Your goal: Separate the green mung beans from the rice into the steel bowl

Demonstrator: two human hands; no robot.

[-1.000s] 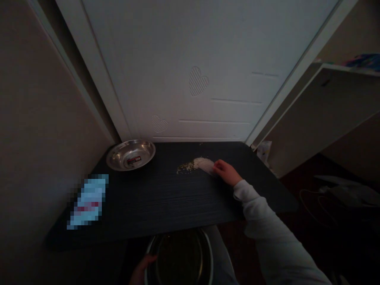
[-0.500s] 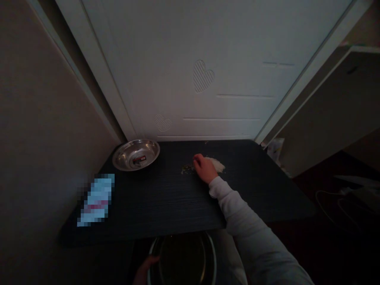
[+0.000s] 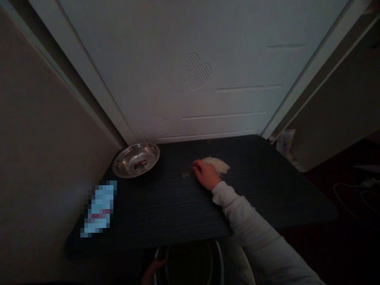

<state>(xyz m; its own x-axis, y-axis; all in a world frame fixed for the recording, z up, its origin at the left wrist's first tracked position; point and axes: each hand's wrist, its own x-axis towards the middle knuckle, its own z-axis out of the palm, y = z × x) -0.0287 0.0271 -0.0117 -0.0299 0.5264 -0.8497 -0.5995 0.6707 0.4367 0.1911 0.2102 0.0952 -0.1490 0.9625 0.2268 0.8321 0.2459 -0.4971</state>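
My right hand (image 3: 207,175) rests on the dark table at the left edge of a pile of pale, rice-like grains (image 3: 220,164). Its fingers are curled together, and whatever they hold is hidden. A small patch of loose grains (image 3: 185,174) lies just left of the fingertips. Below the table's front edge, my left hand (image 3: 152,272) grips the left rim of a round basin (image 3: 220,259). The basin is dark inside, and its contents are too dim to make out.
A shiny steel bowl (image 3: 152,156) with a label inside stands at the back left of the table (image 3: 273,190). A pixelated light-blue item (image 3: 101,208) lies at the left edge. A white panel (image 3: 237,71) with heart patterns rises behind. A cable (image 3: 338,198) hangs at right.
The patch of loose grains left of my right hand has shrunk. The right hand stays by the pile, its fingers still curled. The whole view has shifted slightly; my left hand keeps hold of the basin.
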